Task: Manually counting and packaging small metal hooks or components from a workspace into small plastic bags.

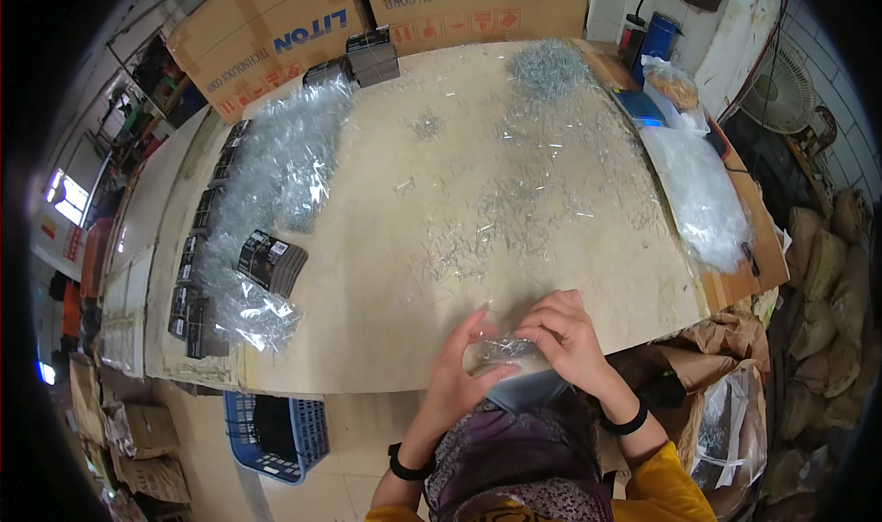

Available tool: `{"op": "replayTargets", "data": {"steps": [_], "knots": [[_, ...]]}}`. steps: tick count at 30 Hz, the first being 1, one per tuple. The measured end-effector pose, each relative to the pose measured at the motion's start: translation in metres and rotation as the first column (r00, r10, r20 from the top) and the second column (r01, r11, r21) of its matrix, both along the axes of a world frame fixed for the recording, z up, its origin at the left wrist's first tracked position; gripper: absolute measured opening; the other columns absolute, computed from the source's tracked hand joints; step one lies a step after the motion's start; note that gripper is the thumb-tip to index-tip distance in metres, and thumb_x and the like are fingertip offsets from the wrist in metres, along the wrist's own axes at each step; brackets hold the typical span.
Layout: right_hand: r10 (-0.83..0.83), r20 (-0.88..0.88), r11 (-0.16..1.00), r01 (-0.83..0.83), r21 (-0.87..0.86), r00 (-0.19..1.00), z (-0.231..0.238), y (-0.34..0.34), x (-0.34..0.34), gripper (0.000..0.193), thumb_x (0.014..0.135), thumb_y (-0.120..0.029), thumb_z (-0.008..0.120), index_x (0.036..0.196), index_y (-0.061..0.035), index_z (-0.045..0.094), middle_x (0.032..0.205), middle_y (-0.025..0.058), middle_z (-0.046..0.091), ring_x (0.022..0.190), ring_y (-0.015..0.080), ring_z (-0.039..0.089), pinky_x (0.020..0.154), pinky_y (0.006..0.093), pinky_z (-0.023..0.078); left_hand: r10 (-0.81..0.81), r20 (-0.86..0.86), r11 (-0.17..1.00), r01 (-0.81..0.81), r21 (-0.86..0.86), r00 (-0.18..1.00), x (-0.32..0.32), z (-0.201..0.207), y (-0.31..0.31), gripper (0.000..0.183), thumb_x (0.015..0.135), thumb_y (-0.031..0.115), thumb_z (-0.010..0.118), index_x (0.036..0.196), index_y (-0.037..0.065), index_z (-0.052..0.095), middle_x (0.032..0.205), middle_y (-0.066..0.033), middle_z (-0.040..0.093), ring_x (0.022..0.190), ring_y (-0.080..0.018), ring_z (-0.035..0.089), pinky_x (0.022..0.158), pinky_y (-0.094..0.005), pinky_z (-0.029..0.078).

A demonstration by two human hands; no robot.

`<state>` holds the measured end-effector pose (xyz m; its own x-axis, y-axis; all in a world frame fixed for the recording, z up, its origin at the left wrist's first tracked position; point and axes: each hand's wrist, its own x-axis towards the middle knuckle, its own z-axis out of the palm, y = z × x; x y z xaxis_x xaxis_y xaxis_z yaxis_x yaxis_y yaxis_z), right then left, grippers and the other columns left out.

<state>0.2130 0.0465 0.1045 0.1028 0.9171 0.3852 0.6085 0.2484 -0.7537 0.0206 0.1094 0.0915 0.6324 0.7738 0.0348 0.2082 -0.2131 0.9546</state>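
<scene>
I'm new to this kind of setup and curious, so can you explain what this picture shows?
There's no machine here, just a person's bare hands. The picture comes from a wide fisheye camera worn on the head, looking down, so straight edges curve. The left hand and right hand hold what looks like a small clear bag of thin metal pieces. On the table lie loose metal pieces, with a denser pile at the far right. At left is a heap of shiny clear packets, with stacked dark cards around it.

Pin heap (551, 69), apparently, rear of table (367, 283)
</scene>
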Motion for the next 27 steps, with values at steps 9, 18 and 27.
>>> {"op": "replayTargets", "data": {"steps": [9, 18, 27], "knots": [[-0.031, 0.497, 0.999, 0.013, 0.040, 0.867, -0.015, 0.077, 0.034, 0.044, 0.090, -0.030, 0.063, 0.131, -0.0148, 0.057, 0.143, 0.0169, 0.046, 0.134, 0.0344, 0.041, 0.109, 0.0534, 0.029, 0.169, 0.188, 0.985, -0.174, 0.013, 0.968, -0.011, -0.011, 0.024, 0.065, 0.080, -0.008, 0.071, 0.138, 0.003, 0.045, 0.116, -0.0131, 0.065, 0.104, -0.0177, 0.062, 0.089, -0.0287, 0.051], [-0.073, 0.404, 0.982, 0.137, -0.132, 0.912, -0.010, 0.041, 0.029, 0.051, 0.088, -0.034, 0.065, 0.133, -0.0127, 0.054, 0.143, 0.0153, 0.045, 0.135, 0.0365, 0.038, 0.110, 0.0514, 0.030, 0.267, 0.176, 0.964, -0.264, -0.044, 0.948, -0.034, -0.001, 0.034, 0.055, 0.083, -0.003, 0.070, 0.134, 0.004, 0.051, 0.116, -0.0128, 0.068, 0.104, -0.0152, 0.063, 0.087, -0.0285, 0.050], [0.049, -0.495, 0.989, -0.112, -0.099, 0.868, -0.021, 0.042, -0.028, 0.019, 0.084, -0.007, 0.071, 0.101, -0.0035, 0.062, 0.092, 0.0037, 0.063, 0.088, 0.0160, 0.057, 0.084, 0.0293, 0.044, 0.257, 0.254, 0.957, -0.210, -0.198, 0.933, -0.033, -0.002, 0.029, 0.040, 0.084, 0.000, 0.071, 0.122, -0.001, 0.059, 0.112, -0.0136, 0.069, 0.103, -0.0170, 0.065, 0.090, -0.0295, 0.051]]}}
